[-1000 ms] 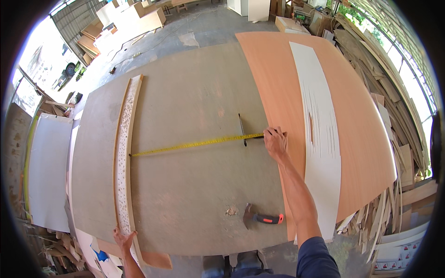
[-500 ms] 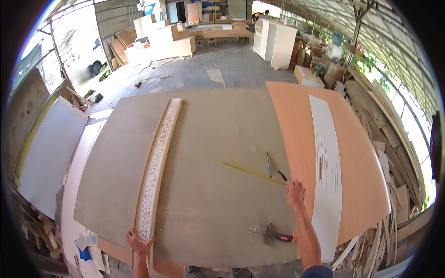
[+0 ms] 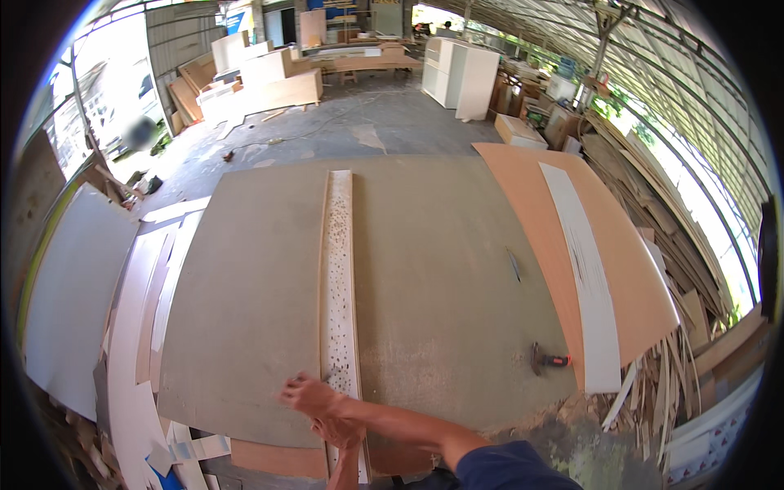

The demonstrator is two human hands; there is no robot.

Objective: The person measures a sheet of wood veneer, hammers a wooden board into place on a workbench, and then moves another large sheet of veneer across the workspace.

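Observation:
A long, narrow wooden channel (image 3: 338, 269) with a pale, dark-speckled inside lies lengthwise on a big grey-brown sheet (image 3: 441, 245). My left hand (image 3: 339, 433) is at its near end, fingers curled around it and partly covered by my right arm. Reaching across from the right, my right hand (image 3: 309, 396) is closed beside the channel's left edge, just beyond my left hand. A small dark bit shows near its knuckles, but what it holds is hidden. A hammer (image 3: 551, 359) with a red and black handle rests at the sheet's right, and a thin dark pencil-like stick (image 3: 514, 265) lies farther up.
A reddish-brown panel (image 3: 629, 302) with a long white strip (image 3: 581, 269) on it adjoins the right side. Scrap wood (image 3: 665, 384) piles up beyond. Pale boards (image 3: 82, 302) stand at left. White cabinets (image 3: 461, 77) occupy the floor farther back.
My right hand has swung from the sheet's right side across to the channel beside my left hand. The extended yellow measuring tape no longer shows. The view has shifted.

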